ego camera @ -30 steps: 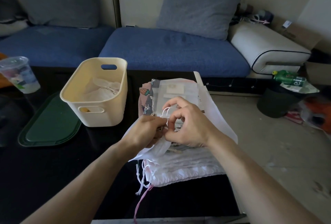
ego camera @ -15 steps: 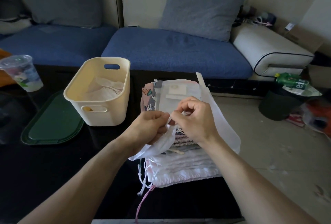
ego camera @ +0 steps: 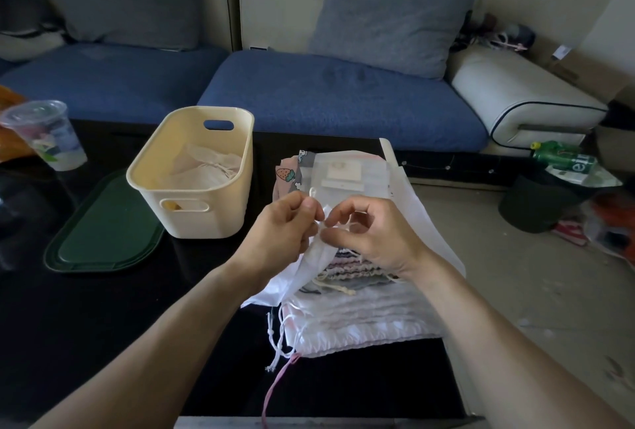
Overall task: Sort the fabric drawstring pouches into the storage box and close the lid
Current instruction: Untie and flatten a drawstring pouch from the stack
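A stack of fabric drawstring pouches [ego camera: 364,312] lies on the black table, cords trailing off its near left corner. Above it I hold a thin white pouch [ego camera: 302,270] by its gathered top. My left hand [ego camera: 285,233] pinches the white drawstring, and my right hand [ego camera: 371,236] pinches the cord close beside it, fingertips almost touching. The cream storage box [ego camera: 192,208] stands to the left, open, with a pale pouch [ego camera: 206,167] lying inside. Its dark green lid [ego camera: 103,233] lies flat on the table left of the box.
A clear plastic cup [ego camera: 44,136] stands at the far left of the table. A blue sofa with grey cushions [ego camera: 343,99] runs behind the table. On the floor at right are a dark bin [ego camera: 536,205] and a green bottle [ego camera: 563,157]. The table's right edge is near the stack.
Both hands have risen slightly and drawn together over the stack, lifting the white pouch's top and working its cord. Box, lid and stack have not moved.
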Demonstrator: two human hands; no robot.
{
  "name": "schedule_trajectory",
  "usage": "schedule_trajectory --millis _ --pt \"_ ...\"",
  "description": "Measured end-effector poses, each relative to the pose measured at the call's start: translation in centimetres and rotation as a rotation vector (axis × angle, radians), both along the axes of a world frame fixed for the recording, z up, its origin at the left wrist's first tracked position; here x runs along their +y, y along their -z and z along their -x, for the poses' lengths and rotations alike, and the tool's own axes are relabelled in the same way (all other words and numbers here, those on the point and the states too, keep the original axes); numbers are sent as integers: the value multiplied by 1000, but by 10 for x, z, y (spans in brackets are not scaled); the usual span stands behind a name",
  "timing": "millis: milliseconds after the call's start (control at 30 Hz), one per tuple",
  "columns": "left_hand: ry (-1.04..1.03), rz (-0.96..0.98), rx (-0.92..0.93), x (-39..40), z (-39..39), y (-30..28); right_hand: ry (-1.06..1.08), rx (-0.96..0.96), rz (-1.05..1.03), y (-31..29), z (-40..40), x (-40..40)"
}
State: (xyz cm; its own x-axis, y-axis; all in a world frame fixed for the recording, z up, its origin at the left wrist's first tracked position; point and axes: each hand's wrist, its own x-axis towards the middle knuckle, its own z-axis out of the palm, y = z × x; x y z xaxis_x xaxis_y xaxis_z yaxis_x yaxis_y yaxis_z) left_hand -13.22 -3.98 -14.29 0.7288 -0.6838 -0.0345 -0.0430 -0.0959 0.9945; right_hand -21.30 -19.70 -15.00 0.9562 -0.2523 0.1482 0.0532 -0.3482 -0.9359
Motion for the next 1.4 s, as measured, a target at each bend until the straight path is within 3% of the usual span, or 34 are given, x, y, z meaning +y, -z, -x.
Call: schedule_trajectory --millis 200,333,533,667,1100,1400 --pt "102 -27 -98 0 3 2 69 -37 144 4 1 0" --pt "150 -47 -57 2 3 -1 40 5 190 4 3 -3" --pt "97 -82 -10 1 2 7 64 52 268 2 4 2" --pt "67 -84 -5 3 -2 6 123 111 199 -1 4 5" --pt "-327 -107 -561 0 11 10 236 82 239 -6 0 17" --pt "-219 -44 -262 -1 5 5 186 118 285 -2 -1 12"
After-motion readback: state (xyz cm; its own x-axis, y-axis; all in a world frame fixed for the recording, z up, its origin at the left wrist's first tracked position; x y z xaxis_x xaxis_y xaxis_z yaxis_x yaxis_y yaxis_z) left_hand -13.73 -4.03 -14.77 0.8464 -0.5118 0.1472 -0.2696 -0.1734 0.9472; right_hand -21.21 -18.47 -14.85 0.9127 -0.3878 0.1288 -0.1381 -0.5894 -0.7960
